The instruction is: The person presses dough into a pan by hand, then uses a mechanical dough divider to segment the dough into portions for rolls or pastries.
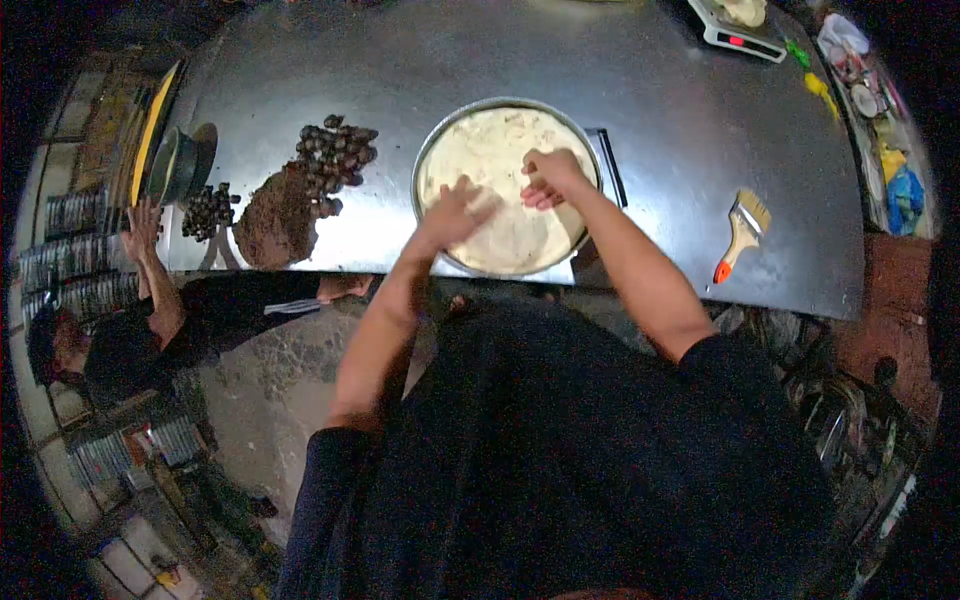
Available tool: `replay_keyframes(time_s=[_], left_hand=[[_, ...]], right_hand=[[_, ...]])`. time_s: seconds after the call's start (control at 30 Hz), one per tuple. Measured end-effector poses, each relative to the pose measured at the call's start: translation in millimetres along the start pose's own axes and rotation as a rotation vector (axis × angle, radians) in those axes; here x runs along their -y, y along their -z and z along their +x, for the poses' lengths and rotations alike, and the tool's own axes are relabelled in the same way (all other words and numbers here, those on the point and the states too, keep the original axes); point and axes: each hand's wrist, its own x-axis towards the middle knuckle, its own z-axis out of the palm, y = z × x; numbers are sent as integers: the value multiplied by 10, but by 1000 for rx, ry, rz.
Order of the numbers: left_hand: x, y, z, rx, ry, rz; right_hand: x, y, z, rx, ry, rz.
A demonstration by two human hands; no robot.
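A round metal pan [487, 101] stands on the steel table, filled nearly to its rim with pale dough [490, 135]. My left hand [458, 215] is over the dough's left half, fingers spread and slightly blurred. Over the right half, near the pan's rim, my right hand [555, 180] has its fingers curled together. Whatever those fingers may hold is hidden, and I cannot tell what it is. A dark flat bar [613, 168] lies against the pan's right side.
Dark round balls [337, 155] and a brown crumbly heap [275, 220] lie left, beside a smaller dark cluster [209, 211] and a bowl [175, 165]. A brush [743, 235] lies right; a scale [740, 38] stands at the back. Another person's hand [143, 230] is at the left edge.
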Motion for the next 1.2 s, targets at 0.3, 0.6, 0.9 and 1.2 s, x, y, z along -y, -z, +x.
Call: replay_keyframes(time_s=[0.3, 0.6, 0.9, 1.2], left_hand=[[-143, -601, -267, -458, 102, 457], [-177, -51, 102, -71, 121, 477], [-327, -456, -598, -165, 0, 329], [551, -524, -1176, -720, -48, -992]], right_hand=[[-602, -392, -84, -431, 829, -1280], [-184, 291, -645, -78, 214, -944], [-1186, 67, -1060, -889, 373, -562], [-2359, -623, -1504, -970, 181, 140]])
